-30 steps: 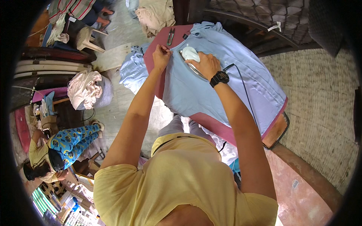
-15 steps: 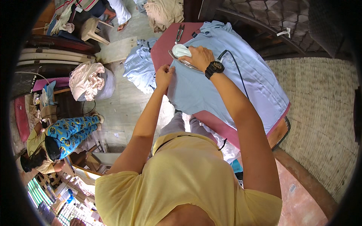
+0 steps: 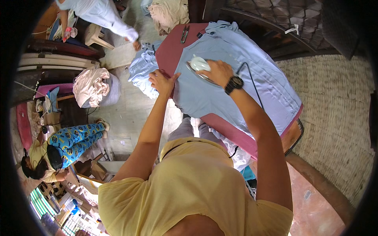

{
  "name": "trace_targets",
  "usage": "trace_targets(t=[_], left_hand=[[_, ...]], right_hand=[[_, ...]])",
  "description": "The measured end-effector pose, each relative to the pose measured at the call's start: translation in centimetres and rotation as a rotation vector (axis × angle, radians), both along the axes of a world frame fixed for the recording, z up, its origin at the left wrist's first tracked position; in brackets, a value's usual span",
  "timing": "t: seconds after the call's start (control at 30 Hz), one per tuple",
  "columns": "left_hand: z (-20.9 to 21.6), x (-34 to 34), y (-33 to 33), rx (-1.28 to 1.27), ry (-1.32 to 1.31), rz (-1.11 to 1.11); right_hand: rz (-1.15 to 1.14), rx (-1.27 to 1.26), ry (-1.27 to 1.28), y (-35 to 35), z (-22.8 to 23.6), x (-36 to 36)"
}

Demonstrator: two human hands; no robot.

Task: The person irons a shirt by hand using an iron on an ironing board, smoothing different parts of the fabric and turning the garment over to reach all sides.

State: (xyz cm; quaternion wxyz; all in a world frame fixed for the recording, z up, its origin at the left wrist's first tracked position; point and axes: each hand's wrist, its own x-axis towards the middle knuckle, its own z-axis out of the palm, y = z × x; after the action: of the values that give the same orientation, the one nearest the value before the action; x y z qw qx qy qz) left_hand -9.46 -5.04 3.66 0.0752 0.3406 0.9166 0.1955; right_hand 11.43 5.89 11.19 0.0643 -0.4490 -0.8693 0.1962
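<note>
Surface padded in maroon point(image 3: 168, 49) carries a light-blue shirt point(image 3: 202, 92) spread over most of it, the right forearm point(image 3: 256, 118) blocking part of both. Past its left edge lie a crumpled blue heap point(image 3: 142, 72) and a pale pink bundle point(image 3: 89, 84). The right hand point(image 3: 219, 72) wraps its fingers round the white iron point(image 3: 200, 64) on the shirt; the left hand point(image 3: 162, 82) spreads its fingers, grasping nothing, thumb by the shirt's edge. A black cord point(image 3: 254, 83) crosses the shirt; dark snips point(image 3: 184, 34) lie beyond.

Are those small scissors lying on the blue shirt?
No, the scissors lie on the red ironing board, beyond the edge of the blue shirt.
</note>
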Motion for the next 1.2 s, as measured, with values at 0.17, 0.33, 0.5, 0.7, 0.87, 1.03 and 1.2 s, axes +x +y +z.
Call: trace_targets(t=[0.17, 0.33, 0.5, 0.7, 0.87, 1.03, 1.2], left_hand=[[-9.1, -3.6, -1.8, 0.279, -0.445, 0.080], [-8.8, -3.7, -1.0, 0.384, -0.910, -0.082], [-10.5, -6.5, -2.2, 0.407, -1.312, -0.026], [-11.0, -6.5, -2.6, 0.449, -1.400, 0.070], [-10.8, -5.8, -2.8, 0.552, -1.425, 0.096], [-10.7, -5.1, -2.0, 0.491, -1.281, 0.161], [-9.6, -4.3, -1.6, 0.402, -1.141, 0.150]], right_hand=[[0.037, -0.008, -0.053, -2.4, 1.1, 3.1], [0.002, 0.053, 0.027, -3.0, -0.4, -2.8], [-0.063, -0.013, 0.160, -0.9, -1.1, -10.0], [-0.038, 0.015, 0.131, -0.4, -1.3, -11.7], [0.060, 0.033, 0.109, -0.4, -1.4, -11.6], [0.070, 0.000, 0.134, -0.3, -2.1, -10.3], [-0.056, 0.029, 0.066, -1.9, 0.0, -2.1]])
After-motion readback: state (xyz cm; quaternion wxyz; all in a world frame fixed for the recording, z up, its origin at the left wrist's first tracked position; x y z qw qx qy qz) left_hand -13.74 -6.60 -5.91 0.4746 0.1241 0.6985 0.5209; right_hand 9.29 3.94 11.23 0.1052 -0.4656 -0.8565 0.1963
